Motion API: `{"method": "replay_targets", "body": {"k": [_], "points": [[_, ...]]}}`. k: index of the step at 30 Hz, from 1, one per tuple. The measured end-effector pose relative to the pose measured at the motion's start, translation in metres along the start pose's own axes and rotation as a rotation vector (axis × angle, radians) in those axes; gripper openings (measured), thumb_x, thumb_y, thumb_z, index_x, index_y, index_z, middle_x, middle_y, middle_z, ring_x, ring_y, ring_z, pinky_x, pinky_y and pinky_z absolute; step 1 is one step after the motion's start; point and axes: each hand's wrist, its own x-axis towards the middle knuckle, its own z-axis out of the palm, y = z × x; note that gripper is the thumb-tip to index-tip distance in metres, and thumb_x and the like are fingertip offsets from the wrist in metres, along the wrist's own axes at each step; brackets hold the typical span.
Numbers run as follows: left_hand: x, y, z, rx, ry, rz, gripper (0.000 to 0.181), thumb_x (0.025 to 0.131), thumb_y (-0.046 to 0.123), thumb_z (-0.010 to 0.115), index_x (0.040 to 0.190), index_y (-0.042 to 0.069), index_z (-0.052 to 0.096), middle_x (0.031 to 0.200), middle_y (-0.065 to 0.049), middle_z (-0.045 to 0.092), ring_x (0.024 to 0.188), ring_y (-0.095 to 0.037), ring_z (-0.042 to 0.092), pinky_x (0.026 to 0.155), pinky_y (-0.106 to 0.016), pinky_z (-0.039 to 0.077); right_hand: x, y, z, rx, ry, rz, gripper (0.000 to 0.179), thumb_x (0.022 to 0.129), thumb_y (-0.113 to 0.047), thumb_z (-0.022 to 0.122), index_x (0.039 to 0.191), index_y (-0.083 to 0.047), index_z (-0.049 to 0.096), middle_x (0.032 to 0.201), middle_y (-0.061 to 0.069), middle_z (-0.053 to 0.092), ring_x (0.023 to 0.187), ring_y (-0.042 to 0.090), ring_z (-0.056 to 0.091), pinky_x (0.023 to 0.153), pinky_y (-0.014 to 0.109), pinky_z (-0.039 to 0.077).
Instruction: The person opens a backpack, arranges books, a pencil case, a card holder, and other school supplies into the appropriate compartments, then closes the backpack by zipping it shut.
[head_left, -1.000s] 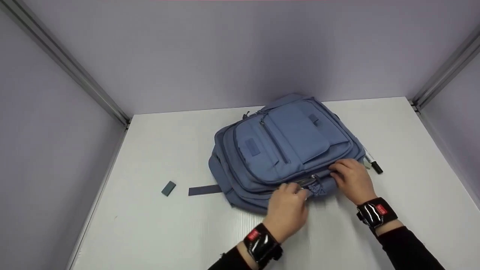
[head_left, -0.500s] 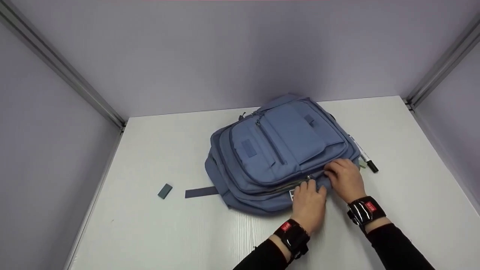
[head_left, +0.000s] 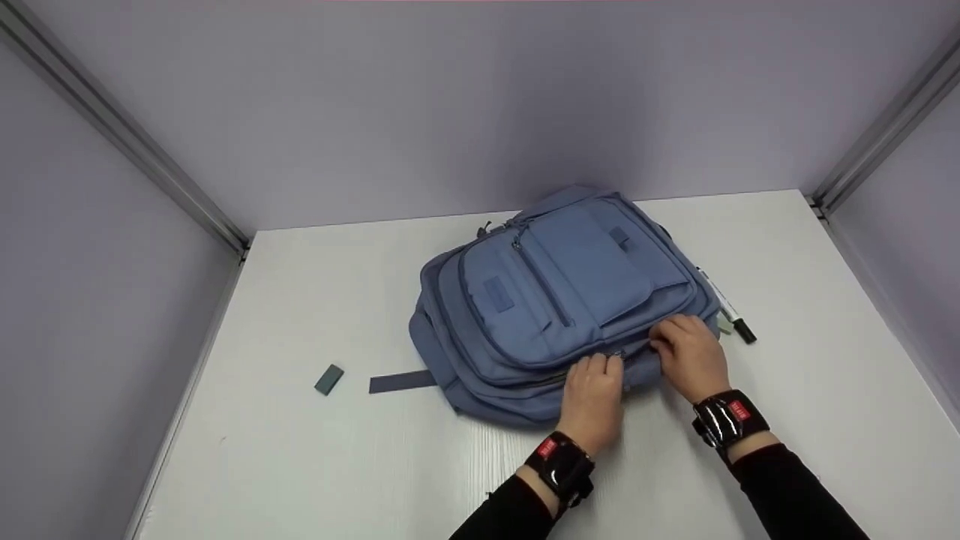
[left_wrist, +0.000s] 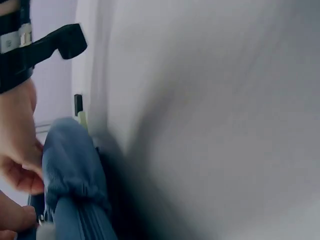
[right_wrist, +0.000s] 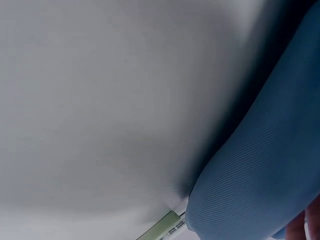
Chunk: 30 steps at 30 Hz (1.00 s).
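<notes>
A blue backpack [head_left: 577, 262] lies front side up on the white table, its dark strap end [head_left: 401, 381] stretched to the left. My left hand [head_left: 592, 401] has its fingers curled over the backpack's near side, at a zipper [head_left: 551, 380]. In the left wrist view a small whitish thing [left_wrist: 46, 231] shows by the fingertips; its kind is unclear. My right hand [head_left: 694, 356] pinches the fabric at the near right corner, beside the zipper's right end. Fingertips of the right hand show at the right wrist view's lower corner, past the blue fabric [right_wrist: 255, 165].
A small dark green block [head_left: 328, 379] lies left of the strap. A white marker with a black cap [head_left: 742, 328] sticks out along the backpack's right side, with a light green item [head_left: 724, 324] partly under the bag. Grey walls [head_left: 375, 112] enclose the table's back and sides.
My left hand moved right along the zipper, then slightly back left, covering a small white thing seen half a second ago. The right hand keeps its hold at the corner.
</notes>
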Motion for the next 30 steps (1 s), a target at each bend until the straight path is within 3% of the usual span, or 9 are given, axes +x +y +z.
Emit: {"method": "replay_targets", "body": {"k": [5,10,21,30], "points": [[-0.011,-0.028,-0.019,-0.055,-0.010,-0.048,0.035,0.056,0.004,0.080,0.084,0.010,0.061,0.078,0.001,0.057,0.071,-0.015,0.057,0.067,-0.026,0.049,0.001,0.000,0.000,-0.019,-0.014,0.013,0.015,0.075,0.004,0.077,0.078,-0.004,0.065,0.085,0.012,0.067,0.083,0.032,0.060,0.072,0.044,0.050],[-0.028,-0.060,-0.031,-0.045,0.050,-0.055,0.032,0.054,-0.003,0.074,0.078,0.008,0.057,0.074,-0.002,0.054,0.067,-0.017,0.055,0.065,-0.029,0.049,0.001,0.002,0.000,-0.021,-0.014,0.018,0.015,0.075,0.004,0.077,0.079,-0.005,0.065,0.085,0.012,0.067,0.083,0.032,0.060,0.072,0.044,0.051],[-0.056,-0.125,-0.045,-0.028,0.107,-0.091,0.027,0.058,-0.009,0.070,0.071,0.004,0.050,0.069,-0.007,0.048,0.061,-0.023,0.049,0.060,-0.036,0.044,0.000,0.002,0.001,-0.009,-0.012,0.025,0.015,0.075,0.004,0.077,0.079,-0.005,0.065,0.086,0.013,0.068,0.085,0.033,0.061,0.074,0.045,0.052],[-0.061,-0.158,-0.052,-0.024,0.113,-0.181,0.022,0.065,-0.009,0.072,0.073,0.000,0.054,0.069,-0.009,0.047,0.062,-0.025,0.049,0.059,-0.038,0.042,0.002,0.002,0.002,0.001,-0.001,0.040,0.014,0.075,0.004,0.076,0.080,-0.003,0.065,0.087,0.014,0.068,0.087,0.035,0.061,0.076,0.047,0.052]]}}
